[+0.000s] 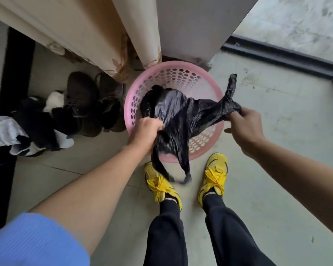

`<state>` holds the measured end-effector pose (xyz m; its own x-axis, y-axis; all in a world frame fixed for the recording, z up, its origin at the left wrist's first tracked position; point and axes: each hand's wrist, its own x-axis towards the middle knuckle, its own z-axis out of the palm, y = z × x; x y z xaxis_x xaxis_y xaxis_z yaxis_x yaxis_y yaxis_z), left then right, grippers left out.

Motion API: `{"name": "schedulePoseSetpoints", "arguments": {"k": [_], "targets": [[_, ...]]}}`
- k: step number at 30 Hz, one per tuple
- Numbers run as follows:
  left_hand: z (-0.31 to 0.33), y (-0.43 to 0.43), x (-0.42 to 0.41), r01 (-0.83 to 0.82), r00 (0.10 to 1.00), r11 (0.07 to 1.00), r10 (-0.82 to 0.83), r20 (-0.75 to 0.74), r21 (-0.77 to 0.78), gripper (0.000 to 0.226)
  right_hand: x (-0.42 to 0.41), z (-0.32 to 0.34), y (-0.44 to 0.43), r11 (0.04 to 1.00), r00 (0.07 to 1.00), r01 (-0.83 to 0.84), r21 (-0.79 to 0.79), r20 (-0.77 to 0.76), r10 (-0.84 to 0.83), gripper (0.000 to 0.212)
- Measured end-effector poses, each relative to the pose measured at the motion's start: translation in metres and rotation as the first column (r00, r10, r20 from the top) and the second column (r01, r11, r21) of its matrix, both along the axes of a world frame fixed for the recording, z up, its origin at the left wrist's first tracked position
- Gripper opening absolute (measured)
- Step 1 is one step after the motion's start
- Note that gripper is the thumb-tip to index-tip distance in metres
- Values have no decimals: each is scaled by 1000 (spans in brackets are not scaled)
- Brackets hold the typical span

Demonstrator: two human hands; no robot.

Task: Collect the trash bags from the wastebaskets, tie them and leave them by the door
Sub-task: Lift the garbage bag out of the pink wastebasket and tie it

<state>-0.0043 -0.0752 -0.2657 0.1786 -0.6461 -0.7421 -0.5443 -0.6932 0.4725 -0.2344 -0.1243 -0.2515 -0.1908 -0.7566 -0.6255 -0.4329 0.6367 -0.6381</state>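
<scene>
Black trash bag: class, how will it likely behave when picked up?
Probably floppy: the black trash bag sags and twists between the left hand and right hand. Likely light: it looks nearly empty. Possibly slippery: its surface shines.

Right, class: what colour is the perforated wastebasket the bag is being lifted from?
Pink. The wastebasket shows best in the head view, the only one here.

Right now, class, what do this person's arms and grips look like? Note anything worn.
The left arm wears a light blue ribbed sleeve ending near the elbow. The right arm shows no sleeve in frame. Neither the left grip nor the right grip wears a glove or watch.
</scene>
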Motion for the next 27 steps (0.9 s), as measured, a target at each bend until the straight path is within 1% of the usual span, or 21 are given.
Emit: {"name": "schedulePoseSetpoints", "arguments": {"k": [1, 2, 4, 6, 7, 10, 12, 13, 14, 15, 16, 17, 18, 19, 20, 21, 22, 23, 24, 25, 27], "targets": [[3, 0, 1, -249, 968, 968, 250, -37, 30, 20, 3, 5, -6, 994, 990, 107, 30, 92, -109, 22], [6, 0, 3, -423, 904, 905, 424, -44, 41, 30, 5, 10, -12, 976, 964, 207, 63, 157, -215, 22], [13, -5, 5, -596, 803, 799, 594, -47, -85, 40, 11, 18, -25, 908, 882, 399, 128, 216, -418, 17], [23, -12, 6, -657, 754, 739, 643, -134, -148, 40, 16, 21, -36, 851, 820, 492, 182, 232, -523, 14], [26, -14, 6, -687, 726, 713, 664, -176, -140, 43, 18, 22, -40, 851, 819, 484, 205, 235, -523, 16], [36, -12, 7, -724, 681, 683, 682, -268, -102, 42, 23, 20, -40, 926, 898, 300, 229, 259, -355, 24], [40, -10, 7, -779, 611, 625, 737, -290, -52, 21, 23, 16, -33, 953, 931, 194, 234, 262, -254, 31], [41, -9, 7, -818, 554, 575, 782, -286, -14, 12, 22, 14, -29, 956, 936, 186, 228, 256, -243, 31], [42, -7, 8, -853, 493, 521, 824, -278, 33, 10, 20, 14, -26, 950, 931, 215, 226, 245, -270, 27], [43, -5, 11, -882, 423, 462, 861, -283, 88, 10, 16, 13, -24, 926, 911, 298, 230, 222, -348, 24], [45, -4, 13, -903, 347, 404, 888, -302, 150, 13, 12, 12, -22, 866, 854, 428, 260, 197, -481, 24], [46, -2, 15, -906, 292, 369, 899, -328, 205, 20, 7, 9, -18, 773, 763, 554, 309, 182, -620, 25], [48, -1, 17, -904, 249, 348, 900, -357, 247, 26, 3, 7, -11, 705, 697, 621, 344, 171, -697, 27], [51, 0, 18, -906, 209, 325, 900, -382, 272, 29, 3, 4, -1, 716, 714, 608, 343, 157, -682, 30], [54, 2, 17, -907, 171, 304, 898, -405, 292, 29, 3, 2, 9, 811, 815, 505, 294, 146, -560, 33], [58, 3, 16, -902, 147, 296, 895, -421, 314, 28, 5, 0, 16, 938, 941, 284, 200, 129, -313, 41], [62, 5, 15, -893, 134, 300, 889, -438, 336, 28, 10, 1, 23, 994, 993, -6, 109, 121, -8, 53], [66, 7, 14, -877, 130, 322, 874, -468, 358, 29, 17, 0, 28, 971, 967, -232, 59, 122, 224, 65], [69, 8, 13, -849, 130, 364, 847, -516, 383, 30, 23, 0, 26, 934, 929, -354, 39, 127, 347, 71], [73, 10, 13, -809, 150, 433, 805, -574, 396, 32, 28, 0, 21, 922, 916, -386, 20, 124, 381, 68], [80, 14, 14, -742, 242, 578, 703, -669, 339, 34, 39, 0, 5, 942, 938, -335, -30, 86, 336, 37]]}}
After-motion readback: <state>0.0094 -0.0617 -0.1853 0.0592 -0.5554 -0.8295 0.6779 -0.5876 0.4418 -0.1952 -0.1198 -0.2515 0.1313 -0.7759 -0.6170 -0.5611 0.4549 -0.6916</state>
